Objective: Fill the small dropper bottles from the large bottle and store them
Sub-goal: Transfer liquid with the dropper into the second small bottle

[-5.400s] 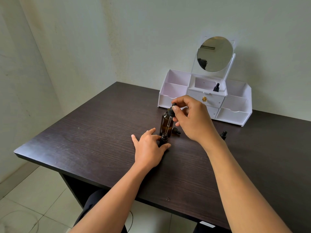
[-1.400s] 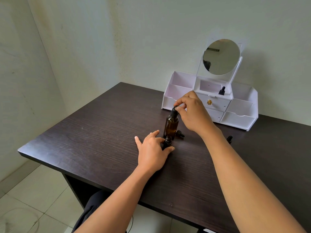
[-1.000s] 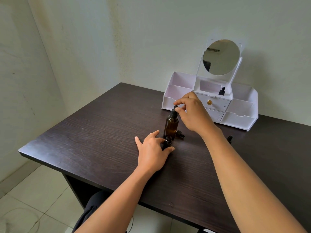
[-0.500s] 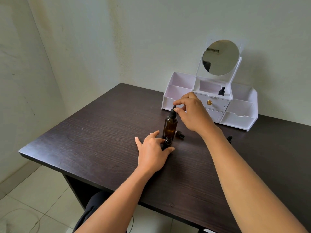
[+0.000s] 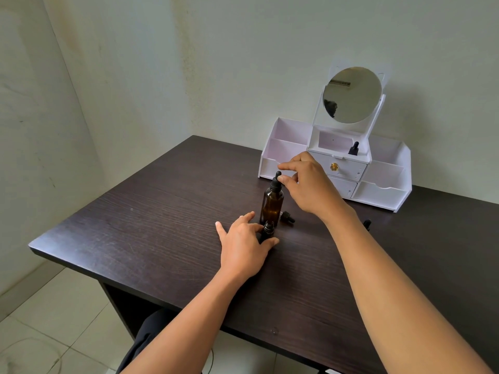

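Now the right hand (image 5: pixel 310 184) is letting go: its fingers (image 5: pixel 283 180), pinching the black dropper cap of the large bottle (image 5: pixel 272 202) half a second ago, are opening, thumb tip only just beside the bulb and forefinger lifting clear above it. The pipette, out of the bottle a few seconds back, is sitting home in the neck again. That suggests one transfer is finishing and the small bottle is next due for its own cap.

The left hand (image 5: pixel 244 245) is keeping its place, fingers closed around the small dropper bottle (image 5: pixel 267 230), which is standing on the worktop (image 5: pixel 148 225) just in front of the large one; only its ribbed open neck is peeking out between thumb and forefinger.

The large bottle is smooth amber glass, round-shouldered, topped with a soft-looking rubber bulb. A loose black dropper cap (image 5: pixel 287 217) is lying just beyond the left fingertips, another small black piece (image 5: pixel 367 224) past the right wrist. Behind the right fingers, the white plastic organiser (image 5: pixel 383 190) with its round mirror is holding one capped bottle (image 5: pixel 353 149) in its top middle compartment. The worktop is dark, grained wood laminate.
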The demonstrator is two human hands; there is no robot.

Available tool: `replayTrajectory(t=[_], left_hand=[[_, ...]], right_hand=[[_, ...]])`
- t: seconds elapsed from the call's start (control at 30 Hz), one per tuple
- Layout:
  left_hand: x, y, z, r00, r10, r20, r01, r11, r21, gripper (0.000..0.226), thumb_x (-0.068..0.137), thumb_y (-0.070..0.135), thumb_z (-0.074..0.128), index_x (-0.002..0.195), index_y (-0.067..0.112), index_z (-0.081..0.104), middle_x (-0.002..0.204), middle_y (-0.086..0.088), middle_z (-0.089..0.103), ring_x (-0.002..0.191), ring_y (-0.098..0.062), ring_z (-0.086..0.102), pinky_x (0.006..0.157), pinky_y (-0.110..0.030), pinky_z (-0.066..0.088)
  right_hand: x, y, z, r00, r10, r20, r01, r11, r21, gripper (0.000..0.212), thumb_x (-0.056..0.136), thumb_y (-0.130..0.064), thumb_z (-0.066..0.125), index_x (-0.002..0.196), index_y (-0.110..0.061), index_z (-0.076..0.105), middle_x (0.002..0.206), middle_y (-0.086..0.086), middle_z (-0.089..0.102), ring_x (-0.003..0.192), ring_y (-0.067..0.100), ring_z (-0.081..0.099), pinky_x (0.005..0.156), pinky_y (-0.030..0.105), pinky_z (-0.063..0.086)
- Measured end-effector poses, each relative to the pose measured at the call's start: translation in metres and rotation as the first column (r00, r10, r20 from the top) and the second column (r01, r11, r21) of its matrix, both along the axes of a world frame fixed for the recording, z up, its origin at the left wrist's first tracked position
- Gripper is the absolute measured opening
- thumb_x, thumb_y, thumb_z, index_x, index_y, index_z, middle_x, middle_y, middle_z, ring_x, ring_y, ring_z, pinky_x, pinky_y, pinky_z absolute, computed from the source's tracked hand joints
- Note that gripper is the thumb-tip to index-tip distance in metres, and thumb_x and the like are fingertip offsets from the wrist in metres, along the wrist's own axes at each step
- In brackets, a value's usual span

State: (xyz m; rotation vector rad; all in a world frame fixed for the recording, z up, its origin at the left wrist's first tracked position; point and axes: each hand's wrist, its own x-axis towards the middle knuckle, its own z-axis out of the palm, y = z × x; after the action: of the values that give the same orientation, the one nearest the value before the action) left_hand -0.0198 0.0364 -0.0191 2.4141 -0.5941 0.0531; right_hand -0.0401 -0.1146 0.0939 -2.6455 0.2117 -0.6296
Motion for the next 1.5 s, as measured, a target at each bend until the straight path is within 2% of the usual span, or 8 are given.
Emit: replayTrajectory(t=[0.17,0.4,0.47,0.57,0.63,0.87,1.13,1.5], left_hand=[[-0.001,0.001,0.001,1.000,-0.004,0.005,0.004,1.000,-0.003,0.051,0.085,0.057,0.065,0.126,0.028,0.065,0.156,0.009,0.035,0.143,-0.011,0.033,0.118,-0.060,-0.008],[-0.001,0.001,0.000,1.000,-0.006,0.009,0.006,1.000,0.000,0.051,0.085,0.058,0.065,0.126,0.027,0.065,0.156,0.010,0.035,0.142,-0.011,0.033,0.118,-0.059,-0.008],[-0.001,0.001,0.000,1.000,-0.004,0.011,0.004,1.000,0.000,0.051,0.084,0.058,0.065,0.125,0.028,0.066,0.155,0.010,0.036,0.142,-0.011,0.032,0.118,-0.059,-0.008],[-0.001,0.001,0.001,1.000,-0.008,0.011,0.008,1.000,0.005,0.050,0.084,0.058,0.065,0.125,0.028,0.066,0.155,0.010,0.036,0.142,-0.011,0.032,0.118,-0.059,-0.006],[-0.001,0.001,0.001,1.000,-0.008,0.009,0.007,1.000,0.007,0.050,0.084,0.058,0.065,0.125,0.028,0.066,0.155,0.010,0.036,0.142,-0.011,0.033,0.118,-0.059,-0.006],[-0.002,0.001,0.003,1.000,-0.007,0.007,0.007,1.000,0.009,0.049,0.085,0.057,0.065,0.124,0.027,0.066,0.155,0.009,0.036,0.142,-0.012,0.034,0.118,-0.060,-0.006],[-0.003,0.002,0.004,1.000,-0.005,0.007,0.005,1.000,0.011,0.050,0.085,0.056,0.066,0.125,0.026,0.066,0.155,0.008,0.037,0.141,-0.013,0.036,0.118,-0.060,-0.005],[-0.002,0.000,0.001,1.000,0.002,0.014,-0.002,1.000,0.006,0.051,0.084,0.057,0.066,0.124,0.025,0.066,0.155,0.008,0.037,0.140,-0.013,0.037,0.118,-0.061,-0.004]], right_hand=[[0.000,0.005,0.000,1.000,-0.015,0.004,0.015,0.999,0.031,0.024,0.100,-0.022,0.055,0.119,-0.013,0.067,0.120,0.003,0.054,0.099,0.011,0.052,0.084,0.024,0.039],[0.001,0.007,0.011,0.985,-0.041,0.167,0.008,0.981,0.193,0.018,0.100,-0.020,0.055,0.113,-0.014,0.066,0.113,0.002,0.065,0.087,0.010,0.058,0.067,0.008,0.038],[-0.001,0.007,0.017,0.971,-0.056,0.232,0.000,0.972,0.237,0.014,0.100,-0.022,0.054,0.108,-0.018,0.065,0.104,-0.001,0.067,0.080,0.006,0.060,0.065,0.016,0.045],[-0.004,0.006,0.024,0.943,-0.069,0.326,-0.039,0.949,0.314,0.008,0.099,-0.024,0.053,0.103,-0.024,0.059,0.098,-0.001,0.069,0.078,0.015,0.068,0.070,0.038,0.058],[-0.009,0.006,0.030,0.921,-0.073,0.383,-0.065,0.940,0.334,0.006,0.099,-0.024,0.053,0.101,-0.025,0.058,0.096,0.000,0.070,0.076,0.018,0.069,0.069,0.042,0.060],[-0.030,0.012,0.040,0.877,-0.076,0.475,-0.157,0.888,0.432,0.004,0.099,-0.016,0.052,0.100,-0.017,0.056,0.090,0.006,0.069,0.066,0.019,0.069,0.056,0.031,0.058],[-0.048,0.020,0.020,0.891,-0.083,0.446,-0.136,0.889,0.437,0.005,0.099,-0.018,0.055,0.102,-0.015,0.058,0.086,0.003,0.068,0.064,0.018,0.070,0.060,0.044,0.061],[-0.049,0.033,-0.004,0.925,-0.048,0.376,-0.133,0.887,0.442,0.005,0.099,-0.016,0.056,0.103,-0.015,0.059,0.079,-0.003,0.066,0.066,0.016,0.070,0.059,0.041,0.061]])
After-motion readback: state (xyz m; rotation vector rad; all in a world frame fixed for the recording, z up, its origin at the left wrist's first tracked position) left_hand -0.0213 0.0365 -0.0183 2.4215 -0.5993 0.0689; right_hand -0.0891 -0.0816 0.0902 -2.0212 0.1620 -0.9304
